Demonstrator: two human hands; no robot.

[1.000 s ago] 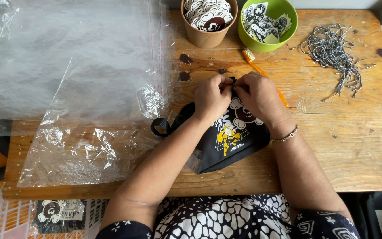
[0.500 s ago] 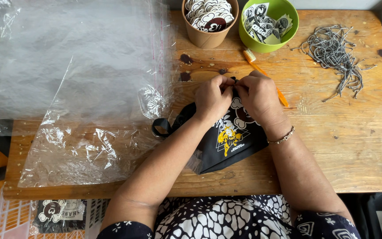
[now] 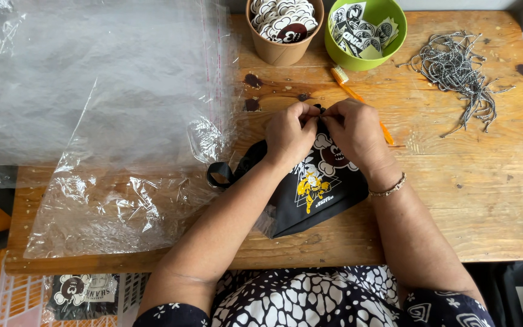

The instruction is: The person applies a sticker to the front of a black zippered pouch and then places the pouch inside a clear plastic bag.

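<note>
A small black pouch (image 3: 316,194) with a yellow and white cartoon print and a black strap loop lies on the wooden table (image 3: 455,200) in front of me. Both hands pinch its top edge close together. My left hand (image 3: 290,134) grips the left side of that edge, my right hand (image 3: 356,134), with a bracelet on the wrist, the right side. What sits between the fingertips is hidden by the fingers.
Clear plastic bags (image 3: 98,103) cover the table's left half. At the back stand a brown cup (image 3: 283,30) of round stickers and a green bowl (image 3: 367,33) of printed cards. An orange toothbrush (image 3: 352,91) lies behind my hands. Ball chains (image 3: 458,69) are heaped at the right.
</note>
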